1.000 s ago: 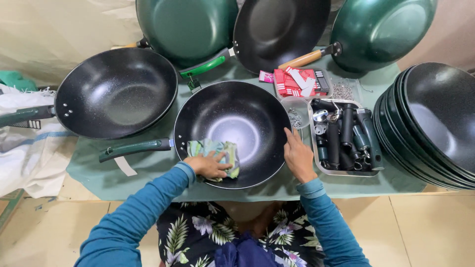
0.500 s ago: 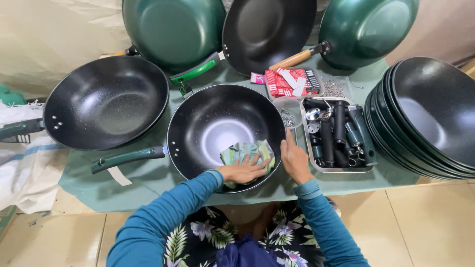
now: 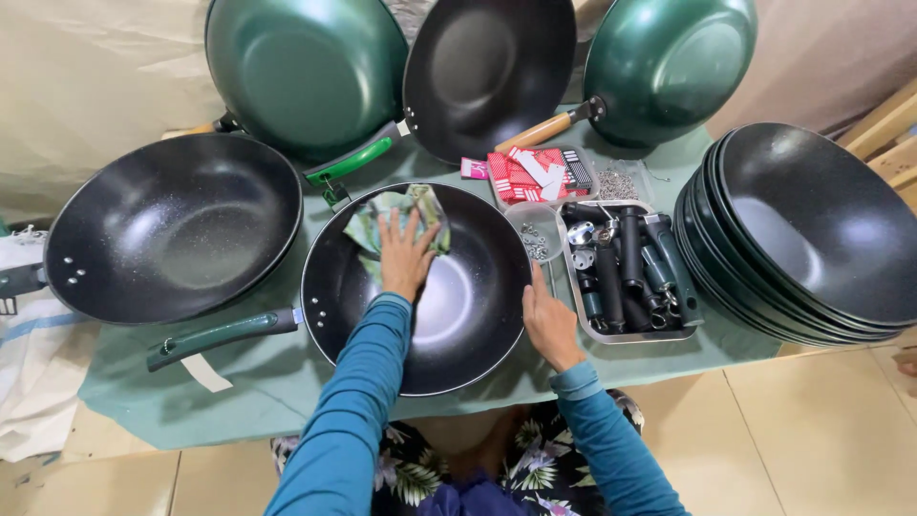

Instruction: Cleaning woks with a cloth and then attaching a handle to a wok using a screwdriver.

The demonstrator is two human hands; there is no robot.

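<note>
Red-and-white packets (image 3: 527,174) lie in tray (image 3: 590,182) behind wok (image 3: 468,315).

Head camera looks steeply down — close — over the table (image 3: 287,382).

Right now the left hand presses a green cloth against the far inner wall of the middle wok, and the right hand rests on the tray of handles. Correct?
Not quite. In the head view the right hand steadies the middle wok's near right rim, beside the tray of handles, not on it. The left hand does press the green cloth against the far inner wall.
</note>
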